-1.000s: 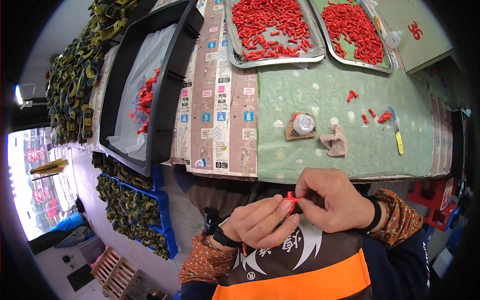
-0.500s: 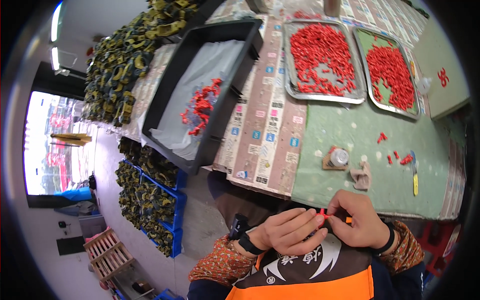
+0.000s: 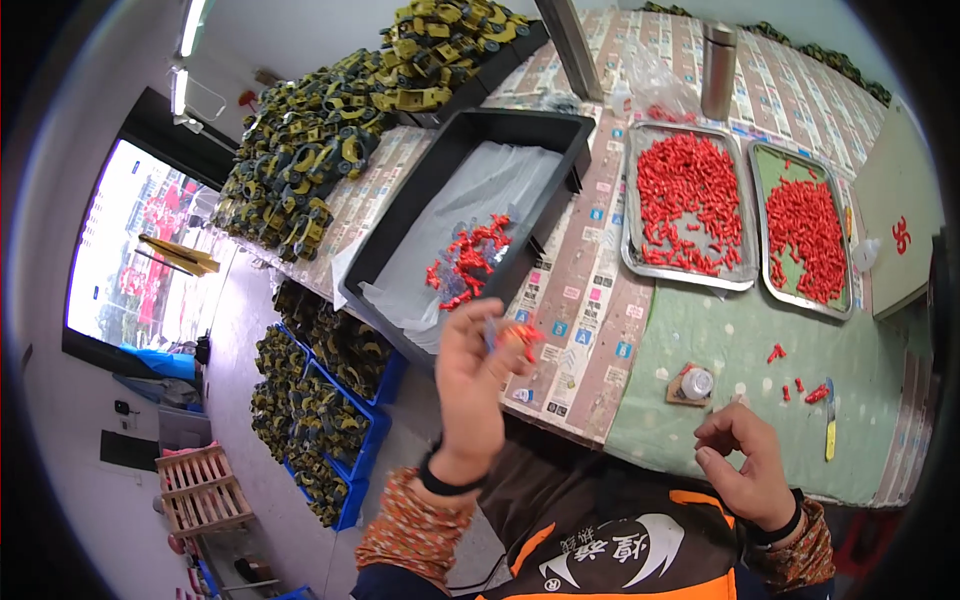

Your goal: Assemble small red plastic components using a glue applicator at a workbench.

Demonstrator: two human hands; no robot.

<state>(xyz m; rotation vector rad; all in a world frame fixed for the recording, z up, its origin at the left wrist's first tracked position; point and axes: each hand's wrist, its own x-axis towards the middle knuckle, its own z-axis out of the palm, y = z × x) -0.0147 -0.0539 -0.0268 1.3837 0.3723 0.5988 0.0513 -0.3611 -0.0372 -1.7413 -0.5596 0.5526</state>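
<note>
Raised beside the near corner of the black bin point(image 3: 365, 265), my left hand point(image 3: 470, 390) pinches a small red plastic piece point(image 3: 528, 340) with a translucent bluish part. Inside the bin, similar red pieces with translucent parts point(image 3: 470, 262) lie in a pile on a whitish plastic sheet point(image 3: 440, 200). My right hand point(image 3: 748, 465) hovers over the front edge of the green cloth point(image 3: 640, 400), thumb and fingers apart with nothing visible between them. Close by stands a small clear-capped bottle point(image 3: 697, 382) on a brown pad point(image 3: 680, 395).
Two metal trays point(image 3: 690, 277) point(image 3: 812, 308) hold many small red parts. A yellow-handled knife point(image 3: 830, 440) and a few loose red parts point(image 3: 800, 388) lie on the right. A steel flask point(image 3: 718, 75) stands behind. Yellow-and-dark toy parts point(image 3: 300, 150) are heaped left, with blue crates point(image 3: 375, 435) below.
My hands were together at my lap, working on a red piece. Now the left has carried a red piece left toward the bin, and the right has separated and opened. The view has shifted.
</note>
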